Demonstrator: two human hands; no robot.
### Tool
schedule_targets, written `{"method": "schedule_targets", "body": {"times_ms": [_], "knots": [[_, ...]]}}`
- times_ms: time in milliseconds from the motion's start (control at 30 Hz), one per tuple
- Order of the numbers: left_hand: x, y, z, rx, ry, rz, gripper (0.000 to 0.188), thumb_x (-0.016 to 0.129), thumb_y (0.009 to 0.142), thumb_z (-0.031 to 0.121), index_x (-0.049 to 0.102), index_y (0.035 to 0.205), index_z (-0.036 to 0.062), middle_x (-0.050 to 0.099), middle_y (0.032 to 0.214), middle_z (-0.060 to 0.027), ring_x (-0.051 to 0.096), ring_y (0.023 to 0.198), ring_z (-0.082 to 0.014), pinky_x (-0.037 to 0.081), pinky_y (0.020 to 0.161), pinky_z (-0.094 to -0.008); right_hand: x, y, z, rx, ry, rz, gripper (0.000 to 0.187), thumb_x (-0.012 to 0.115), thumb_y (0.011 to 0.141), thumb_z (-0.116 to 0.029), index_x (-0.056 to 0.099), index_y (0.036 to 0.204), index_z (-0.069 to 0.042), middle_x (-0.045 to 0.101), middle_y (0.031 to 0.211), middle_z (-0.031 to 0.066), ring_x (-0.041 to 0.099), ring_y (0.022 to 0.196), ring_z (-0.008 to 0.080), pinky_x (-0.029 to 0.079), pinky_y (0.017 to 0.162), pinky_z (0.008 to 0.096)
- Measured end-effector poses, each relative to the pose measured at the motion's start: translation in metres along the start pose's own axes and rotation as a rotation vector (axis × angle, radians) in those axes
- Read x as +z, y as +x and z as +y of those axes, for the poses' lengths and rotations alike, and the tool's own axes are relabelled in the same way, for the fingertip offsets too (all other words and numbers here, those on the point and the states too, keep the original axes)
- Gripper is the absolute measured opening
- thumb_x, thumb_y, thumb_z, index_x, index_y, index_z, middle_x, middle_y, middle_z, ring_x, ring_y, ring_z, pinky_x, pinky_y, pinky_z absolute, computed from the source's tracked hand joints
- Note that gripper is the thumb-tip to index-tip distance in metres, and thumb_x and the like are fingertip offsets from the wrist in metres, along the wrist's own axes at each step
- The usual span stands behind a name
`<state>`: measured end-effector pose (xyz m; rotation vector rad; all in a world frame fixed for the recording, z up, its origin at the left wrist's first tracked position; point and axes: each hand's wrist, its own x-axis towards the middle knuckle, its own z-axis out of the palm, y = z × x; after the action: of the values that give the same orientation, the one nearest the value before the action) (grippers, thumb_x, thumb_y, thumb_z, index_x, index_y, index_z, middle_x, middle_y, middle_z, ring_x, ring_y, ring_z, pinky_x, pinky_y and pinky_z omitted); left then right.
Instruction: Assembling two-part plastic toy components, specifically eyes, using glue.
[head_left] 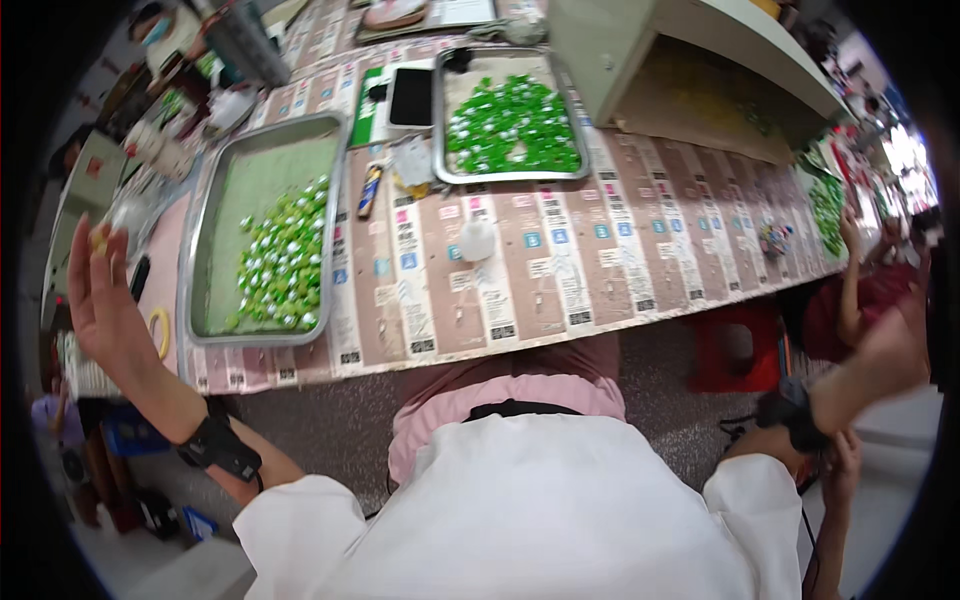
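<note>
My left hand (105,305) is raised beyond the left edge of the table, its fingers stretched upward and apart. Something small and yellowish shows at one fingertip; I cannot make it out. A black device is strapped round the left wrist. Nearest to this hand lies a shallow metal tray (262,339) with small shiny green-and-silver pieces (285,260). Far out at the right is my right hand (885,350), smeared by motion, so its fingers do not show clearly. A similar device (790,410) sits on that wrist, and another person's hand (842,462) is close beside it.
A second metal tray (515,178) of green pieces lies farther back, beside a black-screened phone (411,97). A small white cup (477,241) and an orange-and-blue stick-shaped thing (370,190) are on the patterned tabletop. A grey open-fronted box (590,60), a red stool (735,350) and co-workers are rightward.
</note>
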<state>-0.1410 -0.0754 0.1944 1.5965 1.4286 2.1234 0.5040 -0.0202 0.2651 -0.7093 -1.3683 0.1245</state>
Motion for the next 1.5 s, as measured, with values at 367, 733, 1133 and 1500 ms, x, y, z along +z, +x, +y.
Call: {"method": "schedule_targets", "body": {"times_ms": [367,733,1133,1500], "knots": [[0.114,-0.065,-0.091,-0.466,-0.807,-0.179,0.037,0.047,0.093,0.013,0.040,0.127,-0.0008,0.051,0.119,-0.0114,0.054,0.094,-0.0178,0.045,0.091,-0.0330,0.150,-0.067,0.177,0.382,0.161,-0.189,0.018,0.051,0.088,-0.003,0.056,0.106,-0.002,0.065,0.092,0.0080,0.059,0.081,0.0098,0.047,0.074,0.0218],[0.188,-0.071,-0.091,-0.638,-0.861,-0.254,0.032,0.051,0.091,0.011,0.047,0.121,0.0003,0.057,0.112,-0.0119,0.059,0.087,-0.0148,0.049,0.083,-0.0293,0.240,-0.101,0.240,0.822,0.471,-0.141,0.016,0.051,0.091,-0.018,0.059,0.095,-0.004,0.063,0.073,0.0045,0.055,0.065,0.0086,0.045,0.062,0.0215],[0.206,-0.015,-0.139,-0.680,-0.626,-0.250,0.031,0.055,0.089,0.013,0.051,0.119,0.0049,0.059,0.110,-0.0088,0.059,0.085,-0.0132,0.049,0.081,-0.0284,0.326,-0.098,0.258,0.577,0.427,-0.425,0.021,0.050,0.092,-0.018,0.062,0.095,-0.001,0.065,0.083,0.0056,0.058,0.073,0.0085,0.047,0.067,0.0222],[0.184,0.063,-0.239,-0.934,-0.424,-0.284,0.034,0.062,0.086,0.024,0.056,0.116,0.0090,0.059,0.111,-0.0018,0.054,0.095,-0.0125,0.045,0.085,-0.0278,0.351,-0.058,0.296,0.530,0.068,-0.678,0.041,0.061,0.080,-0.040,0.066,0.099,-0.004,0.066,0.094,0.0110,0.061,0.088,0.0195,0.046,0.080,0.0309]]}}
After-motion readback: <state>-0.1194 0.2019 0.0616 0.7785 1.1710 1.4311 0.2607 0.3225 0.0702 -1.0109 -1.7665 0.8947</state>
